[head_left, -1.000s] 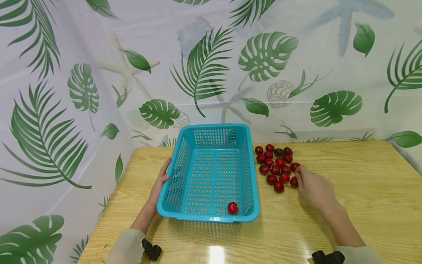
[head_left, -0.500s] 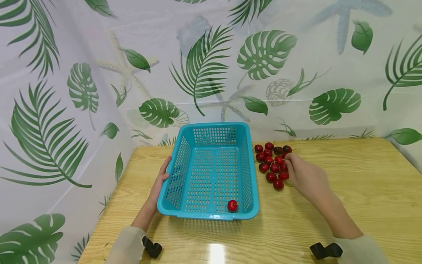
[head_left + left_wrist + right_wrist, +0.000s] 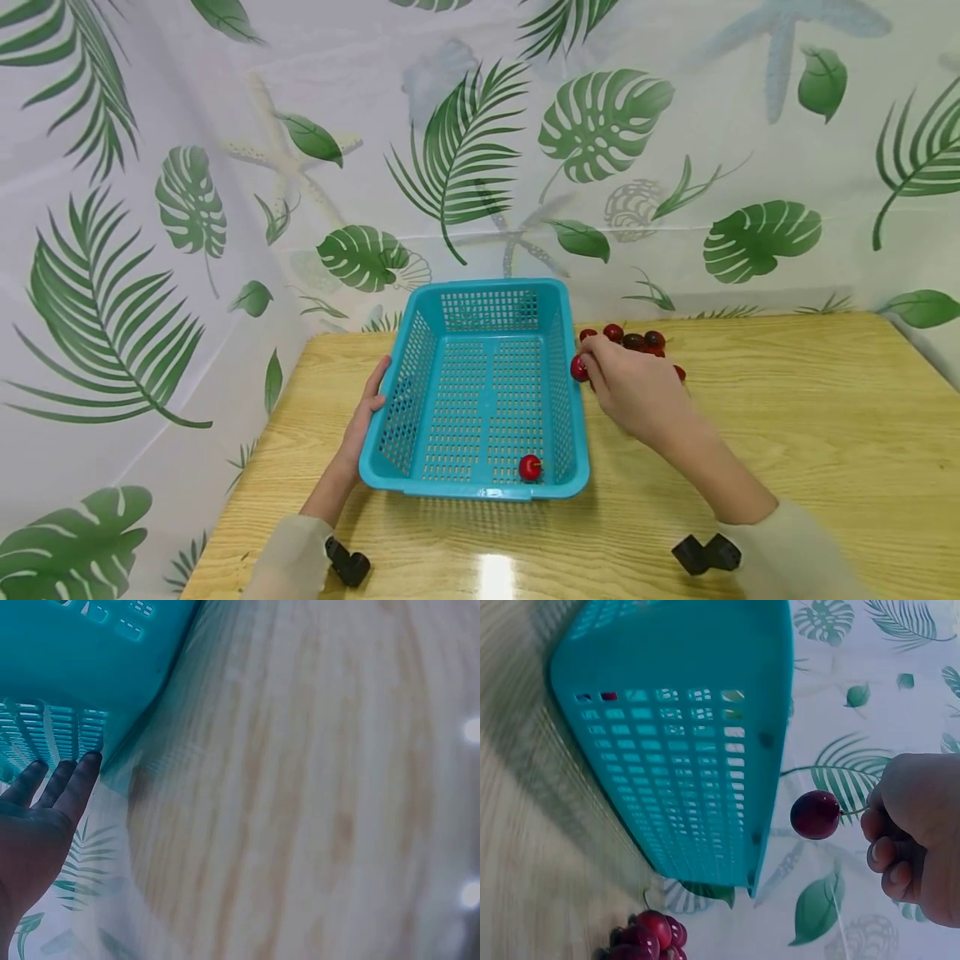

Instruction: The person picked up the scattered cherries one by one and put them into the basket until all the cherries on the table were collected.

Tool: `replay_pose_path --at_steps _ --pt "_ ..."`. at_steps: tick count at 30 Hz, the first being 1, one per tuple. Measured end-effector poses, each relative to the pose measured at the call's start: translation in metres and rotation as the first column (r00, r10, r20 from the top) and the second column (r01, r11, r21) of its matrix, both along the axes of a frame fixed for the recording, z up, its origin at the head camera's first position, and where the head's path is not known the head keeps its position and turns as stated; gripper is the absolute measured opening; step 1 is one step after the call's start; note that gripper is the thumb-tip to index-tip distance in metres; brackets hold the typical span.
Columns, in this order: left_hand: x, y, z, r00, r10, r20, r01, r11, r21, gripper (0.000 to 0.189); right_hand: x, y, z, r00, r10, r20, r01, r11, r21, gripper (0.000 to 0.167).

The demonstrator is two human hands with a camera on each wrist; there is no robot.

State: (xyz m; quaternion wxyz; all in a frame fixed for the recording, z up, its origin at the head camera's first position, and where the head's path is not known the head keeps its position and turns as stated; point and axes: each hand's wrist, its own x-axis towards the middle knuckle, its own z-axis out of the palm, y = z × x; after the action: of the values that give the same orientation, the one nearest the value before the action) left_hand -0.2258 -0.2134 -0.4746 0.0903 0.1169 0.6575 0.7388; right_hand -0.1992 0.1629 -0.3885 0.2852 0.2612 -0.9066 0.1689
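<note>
A blue plastic basket [image 3: 577, 433] with perforated walls stands in the middle of the head view, on a wood-grained worktop [image 3: 810, 433]. The left hand [image 3: 362, 425], at centre left of the frame, lies against the basket's outer left side; in the left wrist view its fingers are straight, slightly spread, their tips on the slotted wall. The right hand [image 3: 641, 392], right of centre and well apart from the left, pinches a held cherry [image 3: 579, 368] close by the basket's right rim (the right wrist view shows it gripped by its thin green stem, the dark red fruit hanging free of the fingertips). One bright red cherry [image 3: 529, 468] sits inside, near the basket's lower right corner. Loose cherries [image 3: 633, 342] lie bunched on the worktop to the right of the basket, partly hidden by the right hand, so their number cannot be told. A pale sheet [image 3: 637, 42] printed with green leaves, starfish and shells fills the upper part of the frame, and light sleeves [image 3: 288, 558] enter at the lower left and lower right.
</note>
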Motion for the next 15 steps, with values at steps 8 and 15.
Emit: replay_pose_path --at_steps 8,15 --pt "-0.001 -0.001 -0.003 1.0 0.008 0.01 -0.008 1.0 -0.005 0.064 -0.011 -0.027 -0.015 0.986 0.065 0.155 -0.075 0.995 0.059 0.009" --pt "0.0 -0.001 -0.002 1.0 0.014 0.0 -0.014 1.0 -0.006 0.064 -0.018 -0.038 -0.025 0.968 0.066 0.243 -0.102 0.985 0.138 0.007"
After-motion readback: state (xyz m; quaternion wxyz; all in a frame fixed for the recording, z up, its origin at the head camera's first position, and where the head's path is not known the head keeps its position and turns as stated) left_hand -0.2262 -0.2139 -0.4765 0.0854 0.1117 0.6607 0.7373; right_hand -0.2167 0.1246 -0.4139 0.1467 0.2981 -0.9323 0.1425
